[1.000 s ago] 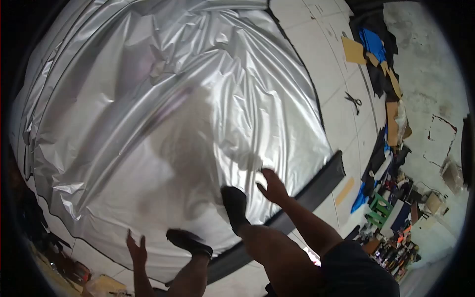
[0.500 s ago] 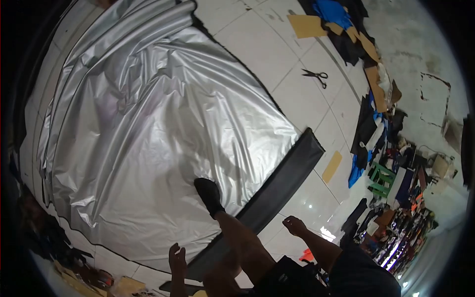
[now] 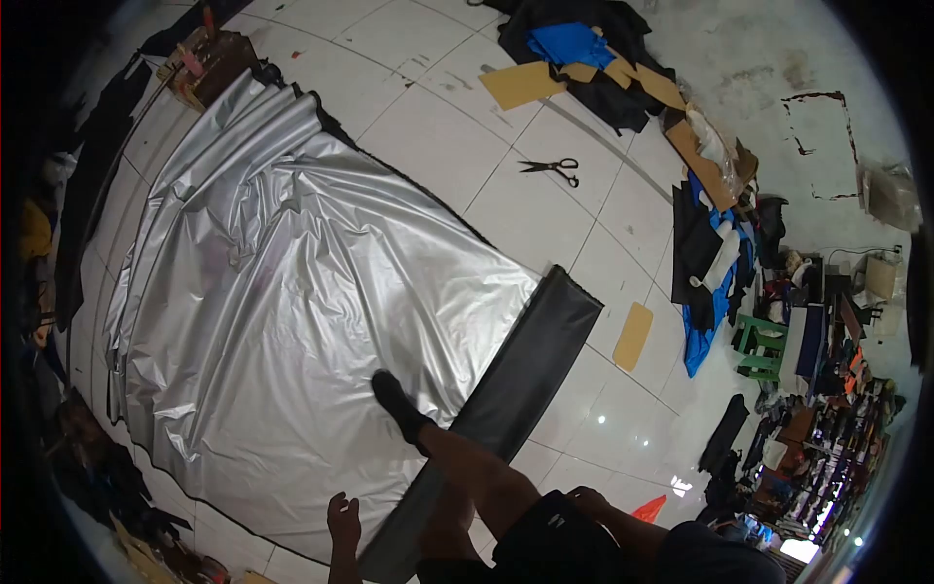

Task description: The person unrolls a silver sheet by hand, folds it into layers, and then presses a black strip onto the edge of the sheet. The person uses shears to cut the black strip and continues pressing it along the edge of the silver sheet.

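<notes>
A large wrinkled silver sheet [image 3: 292, 360] spreads over the tiled floor, with a wide black band [image 3: 530, 360] along its near edge. My foot in a black sock or shoe [image 3: 397, 404] rests on the silver sheet near that band. Over the sheet's lower edge hovers my left hand [image 3: 343, 518], fingers loosely bent and apart, holding nothing. My right hand [image 3: 587, 500] is beside my black shorts [image 3: 555, 545]; its fingers are dim and partly hidden.
Black-handled scissors [image 3: 555, 169] lie on the tiles beyond the sheet. A tan card piece [image 3: 633, 336] is right of the band. Blue and black scraps [image 3: 574, 49] line the wall, near a green plastic stool [image 3: 762, 347]. A brown box [image 3: 219, 68] stands at the far left.
My view has shifted, bringing the brown box into sight. My right hand has come in from the side to my shorts. My left hand stays low over the sheet; my foot remains on it.
</notes>
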### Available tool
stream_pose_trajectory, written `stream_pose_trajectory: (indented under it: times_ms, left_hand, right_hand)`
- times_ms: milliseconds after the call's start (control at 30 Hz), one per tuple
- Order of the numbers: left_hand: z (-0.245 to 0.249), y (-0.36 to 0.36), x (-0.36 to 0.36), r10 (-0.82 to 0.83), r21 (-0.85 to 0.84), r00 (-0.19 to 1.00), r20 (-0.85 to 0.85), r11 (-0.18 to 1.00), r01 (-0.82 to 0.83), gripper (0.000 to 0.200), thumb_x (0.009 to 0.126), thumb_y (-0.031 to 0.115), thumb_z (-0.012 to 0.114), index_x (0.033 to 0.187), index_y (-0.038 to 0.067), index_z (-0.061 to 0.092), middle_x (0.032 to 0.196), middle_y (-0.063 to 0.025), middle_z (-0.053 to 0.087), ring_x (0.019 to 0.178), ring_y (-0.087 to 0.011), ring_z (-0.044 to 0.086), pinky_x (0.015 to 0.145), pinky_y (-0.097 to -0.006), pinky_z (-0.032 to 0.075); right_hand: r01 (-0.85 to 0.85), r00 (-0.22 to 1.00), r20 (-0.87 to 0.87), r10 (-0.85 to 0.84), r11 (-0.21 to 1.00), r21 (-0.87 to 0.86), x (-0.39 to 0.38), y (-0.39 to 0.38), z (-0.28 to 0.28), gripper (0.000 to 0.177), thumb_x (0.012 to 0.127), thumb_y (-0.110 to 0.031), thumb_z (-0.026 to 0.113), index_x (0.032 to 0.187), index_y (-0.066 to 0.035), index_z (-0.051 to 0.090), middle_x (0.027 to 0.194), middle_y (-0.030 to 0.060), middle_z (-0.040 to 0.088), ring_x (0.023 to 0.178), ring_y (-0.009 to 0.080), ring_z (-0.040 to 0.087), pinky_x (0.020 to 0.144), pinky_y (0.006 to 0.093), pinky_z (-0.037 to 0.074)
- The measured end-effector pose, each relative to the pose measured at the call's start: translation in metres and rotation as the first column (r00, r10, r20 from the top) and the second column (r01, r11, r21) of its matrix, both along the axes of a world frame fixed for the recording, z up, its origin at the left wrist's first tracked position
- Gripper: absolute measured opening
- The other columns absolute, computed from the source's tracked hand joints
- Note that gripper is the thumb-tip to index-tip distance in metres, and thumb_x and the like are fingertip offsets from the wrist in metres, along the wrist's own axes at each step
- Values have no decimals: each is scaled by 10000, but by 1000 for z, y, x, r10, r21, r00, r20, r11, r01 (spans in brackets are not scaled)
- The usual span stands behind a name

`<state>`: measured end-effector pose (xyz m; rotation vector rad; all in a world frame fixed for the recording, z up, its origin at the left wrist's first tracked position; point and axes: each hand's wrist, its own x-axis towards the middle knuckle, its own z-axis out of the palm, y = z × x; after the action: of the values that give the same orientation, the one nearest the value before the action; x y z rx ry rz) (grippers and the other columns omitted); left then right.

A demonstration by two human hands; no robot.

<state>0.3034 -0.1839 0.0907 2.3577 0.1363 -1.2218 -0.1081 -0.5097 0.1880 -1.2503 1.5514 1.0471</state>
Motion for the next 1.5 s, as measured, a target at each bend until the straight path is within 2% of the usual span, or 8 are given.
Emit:
stream_pose_trajectory:
  times_ms: [333,367,433,667,767,833,1100,1500]
  left_hand:
    - [43,-92,-120,27,-57,999,-32,998,-29,458,831,243,635,1186,-9,493,1042,-197,566,954,-330,563,842,-390,452]
    - [43,-101,-136,-43,-123,998,49,991,48,455,833,245,634,1179,-17,497,1046,-204,566,963,-339,559,848,-397,449]
    - [44,-119,-169,-184,-221,958,221,947,232,450,838,248,632,1166,-33,505,1054,-219,565,982,-357,551,859,-411,445]
    - [48,-209,-334,-144,26,966,213,990,142,406,835,227,623,1143,-24,538,1129,-251,549,1034,-384,537,887,-415,433]
    - [119,-310,-362,-428,69,705,566,876,477,384,795,258,656,1075,4,584,1035,-230,605,970,-403,561,857,-415,462]
    - [138,-351,-384,-489,191,784,383,872,450,419,774,278,674,1080,8,580,1035,-227,605,983,-408,555,864,-428,460]
    - [-7,-366,-409,-281,-141,907,314,931,338,525,767,234,690,1176,-22,483,1146,-244,493,1089,-401,470,919,-439,403]
    - [-226,-287,-440,-115,179,953,282,982,65,807,716,326,731,1352,55,315,1212,-285,421,1090,-442,458,906,-491,409]
  right_hand:
    - [-106,994,-58,93,951,-292,-152,-119,19,349,843,-403,581,941,-73,637,1010,138,643,918,311,624,777,392,506]
    - [-287,949,31,315,897,-336,-162,-139,21,350,848,-398,570,959,-72,629,984,146,648,911,313,628,791,399,499]
    - [-201,979,-34,203,902,-382,-179,-177,-1,346,855,-377,564,993,-63,613,951,150,652,894,313,633,782,394,505]
    - [-168,815,422,396,860,-482,-182,-284,-87,286,846,-273,586,971,-17,616,947,155,635,910,310,601,803,399,478]
    - [-160,739,528,418,871,-465,-175,-315,-104,280,843,-278,591,950,-20,615,925,144,633,891,310,598,785,396,478]
    - [-245,670,531,518,830,-501,-185,-331,-127,282,844,-294,591,965,-40,614,915,138,639,858,296,605,749,392,479]
    - [-334,607,494,622,764,-551,-158,-387,-214,182,845,-286,545,876,-132,636,933,106,634,903,323,599,762,450,475]
    - [-158,410,488,771,587,-794,103,-430,-348,201,847,-264,562,946,-110,645,917,130,644,903,302,616,787,399,484]
